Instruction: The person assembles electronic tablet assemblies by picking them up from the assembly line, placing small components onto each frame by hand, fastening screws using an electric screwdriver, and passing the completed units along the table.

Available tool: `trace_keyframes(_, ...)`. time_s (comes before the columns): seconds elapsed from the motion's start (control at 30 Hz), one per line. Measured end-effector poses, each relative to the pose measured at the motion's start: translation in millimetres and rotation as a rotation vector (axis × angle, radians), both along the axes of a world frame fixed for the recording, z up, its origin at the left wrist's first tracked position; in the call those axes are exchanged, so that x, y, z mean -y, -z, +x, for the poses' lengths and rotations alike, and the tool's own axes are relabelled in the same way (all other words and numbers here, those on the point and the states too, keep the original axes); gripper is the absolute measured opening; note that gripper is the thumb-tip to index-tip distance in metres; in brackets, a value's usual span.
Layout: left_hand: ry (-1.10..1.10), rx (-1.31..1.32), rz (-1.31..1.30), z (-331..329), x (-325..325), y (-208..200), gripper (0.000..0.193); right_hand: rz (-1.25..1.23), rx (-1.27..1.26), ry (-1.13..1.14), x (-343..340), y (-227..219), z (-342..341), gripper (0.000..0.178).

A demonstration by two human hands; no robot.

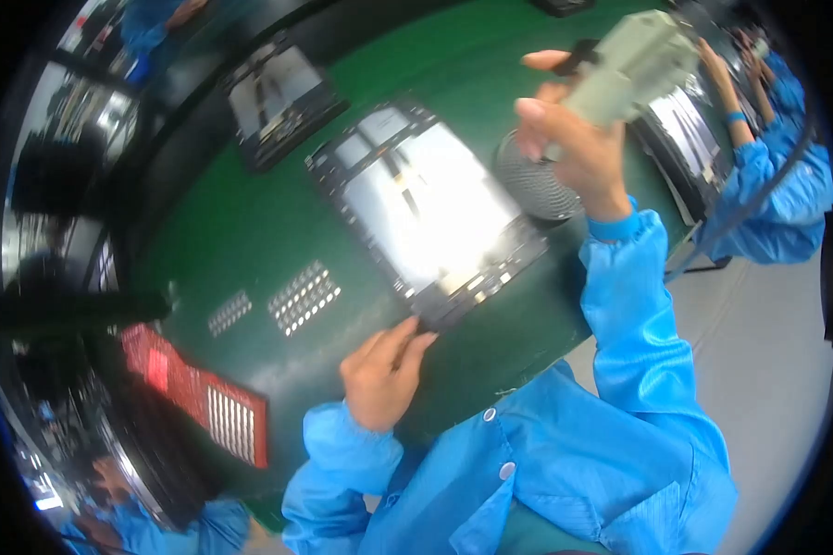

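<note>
An opened tablet (426, 203) lies on the green mat, its silvery inside facing up and its dark frame and ribbon cables exposed. My left hand (379, 375) pinches its near corner between thumb and fingers. Above the mat at the upper right, my right hand (583, 153) is closed around a pale green, blocky tool (634, 65). Blur hides the tool's exact kind. A dark part shows by the fingers of that hand. Below the right hand stands a round, ribbed dark container (535, 180), partly covered by the hand.
Another opened tablet (278, 97) lies at the far left, and one more (685, 139) at the right beside a co-worker's arm (736, 120). Small silvery pieces (304, 296) sit in rows on the mat (250, 222). A red strip (204, 398) with pale bars lies at the lower left.
</note>
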State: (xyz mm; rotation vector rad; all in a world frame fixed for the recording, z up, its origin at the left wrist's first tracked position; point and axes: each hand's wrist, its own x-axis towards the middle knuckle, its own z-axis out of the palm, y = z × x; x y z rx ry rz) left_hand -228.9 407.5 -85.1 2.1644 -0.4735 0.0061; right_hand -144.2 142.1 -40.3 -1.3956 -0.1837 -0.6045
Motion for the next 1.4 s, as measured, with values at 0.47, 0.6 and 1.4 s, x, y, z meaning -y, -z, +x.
trace_keyframes(0.47,-0.325,0.120,-0.195,91,-48,32,0.016,-0.074,-0.166,-0.487,-101,7,-18,0.040)
trace_keyframes(0.6,-0.363,0.007,-0.396,97,-60,37,0.018,-0.166,-0.277,-0.532,-100,7,-18,0.042)
trace_keyframes(1.4,-0.270,-0.100,-0.654,88,-51,25,0.012,-0.239,-0.264,-0.445,-108,18,-27,0.037)
